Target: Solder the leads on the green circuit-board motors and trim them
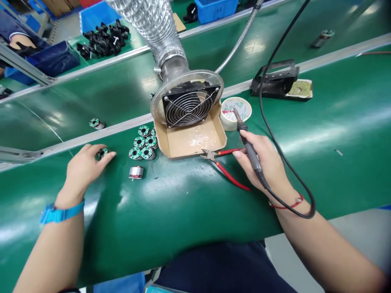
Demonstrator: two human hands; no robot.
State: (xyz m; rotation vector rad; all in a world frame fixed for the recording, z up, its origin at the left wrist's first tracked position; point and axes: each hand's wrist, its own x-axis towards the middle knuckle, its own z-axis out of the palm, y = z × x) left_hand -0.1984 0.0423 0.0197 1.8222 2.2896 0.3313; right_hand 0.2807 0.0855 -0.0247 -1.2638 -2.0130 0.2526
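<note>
My left hand is closed around a small motor stator with a green circuit board on top, at the left of the bench. My right hand grips a soldering iron by its dark handle. The iron's tip points up and left, over a round white tub; whether they touch I cannot tell. Several more stators stand grouped, boards up, between my left hand and a cardboard tray. Nearer me, one silver stator has its board facing down. Red-handled cutters lie partly beneath my right fingers.
Behind the cardboard tray stands a fan on a silver duct. A black iron stand with a yellowish sponge is at back right. The iron's cable loops over my right wrist. Black parts lie beyond the rail.
</note>
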